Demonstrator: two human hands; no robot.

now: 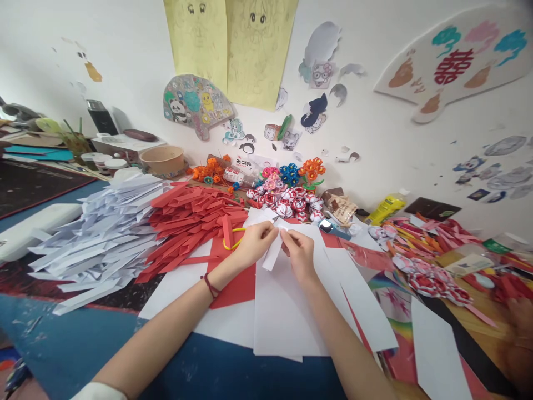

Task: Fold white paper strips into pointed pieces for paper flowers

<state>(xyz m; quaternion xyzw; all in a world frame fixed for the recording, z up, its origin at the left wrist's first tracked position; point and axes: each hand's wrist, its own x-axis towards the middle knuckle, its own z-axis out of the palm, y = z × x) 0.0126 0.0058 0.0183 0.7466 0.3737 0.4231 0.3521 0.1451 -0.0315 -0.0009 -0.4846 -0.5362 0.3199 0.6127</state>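
Observation:
Both hands meet above white sheets [291, 316] in the middle of the table. My left hand [259, 240] is closed, its fingers pinched at the upper end of a folded white paper strip [272, 255]. Close beside it, my right hand [298, 250] grips the same strip with thumb and fingers. The strip's lower end hangs between the hands. Left of my left hand lie a yellow ring [233, 244], partly covered, and a red folded piece [227, 229]. Red paper [237, 286] shows under my left wrist.
Piles of white strips [112, 228] and red strips [191, 216] cover the left side. Paper flowers [287, 200], a blue watch [333, 229] and a yellow bottle [387, 207] stand or lie behind. At the right edge, a person's blurred hand [520, 316] is near red strips.

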